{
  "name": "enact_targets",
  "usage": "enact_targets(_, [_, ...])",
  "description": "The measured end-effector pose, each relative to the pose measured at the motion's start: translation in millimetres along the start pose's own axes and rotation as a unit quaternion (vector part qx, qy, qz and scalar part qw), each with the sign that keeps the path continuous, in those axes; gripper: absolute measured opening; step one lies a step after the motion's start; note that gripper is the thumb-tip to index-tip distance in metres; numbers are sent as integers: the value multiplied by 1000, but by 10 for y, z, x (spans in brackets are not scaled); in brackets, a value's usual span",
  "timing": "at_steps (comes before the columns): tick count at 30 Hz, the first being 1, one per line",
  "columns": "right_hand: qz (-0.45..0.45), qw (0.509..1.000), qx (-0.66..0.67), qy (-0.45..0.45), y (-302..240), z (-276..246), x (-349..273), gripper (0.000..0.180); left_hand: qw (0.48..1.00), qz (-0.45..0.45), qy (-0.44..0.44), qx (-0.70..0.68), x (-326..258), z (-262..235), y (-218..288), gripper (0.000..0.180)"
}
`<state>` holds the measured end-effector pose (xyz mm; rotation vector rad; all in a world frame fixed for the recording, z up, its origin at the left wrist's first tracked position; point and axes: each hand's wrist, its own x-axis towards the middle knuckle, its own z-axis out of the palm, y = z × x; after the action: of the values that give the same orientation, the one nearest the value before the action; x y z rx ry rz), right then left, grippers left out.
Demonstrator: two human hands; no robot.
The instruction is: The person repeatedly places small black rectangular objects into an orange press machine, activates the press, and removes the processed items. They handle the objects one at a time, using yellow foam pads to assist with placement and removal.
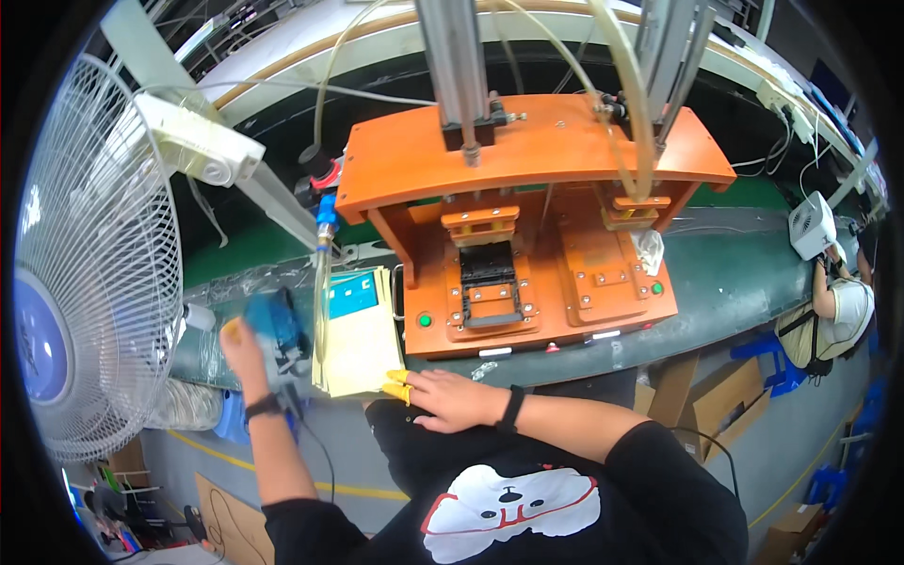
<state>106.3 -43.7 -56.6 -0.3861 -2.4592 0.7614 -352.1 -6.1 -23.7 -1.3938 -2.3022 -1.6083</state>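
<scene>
Orange press fixture (527,188) stands on the green table (744,273). Step in hand, as judged: pickup. Left hand (247,353) is closed on a blurred blue part (275,325). Right hand (452,397), loosely spread and empty, touches the yellow sheet stack (363,344). Next move calls for a steady seating.

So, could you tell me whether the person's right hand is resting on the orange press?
No, the right hand lies on the person's lap by the table edge, short of the orange press.
</scene>
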Motion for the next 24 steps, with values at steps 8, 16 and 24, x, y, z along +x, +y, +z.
enact_targets(8, [133,915,-287,251,-529,-1603,-303,23,953,-61,-281,-98,-1255,-1205,1154,9])
enact_targets(16, [-15,927,-274,257,-364,-2121,-384,13,796,-105,-524,-285,-1745,-11,2203,9])
enact_targets(24, [196,732,145,636,-988,-2552,-2437,20,862,233,-434,-119,-1339,1539,3189,21])
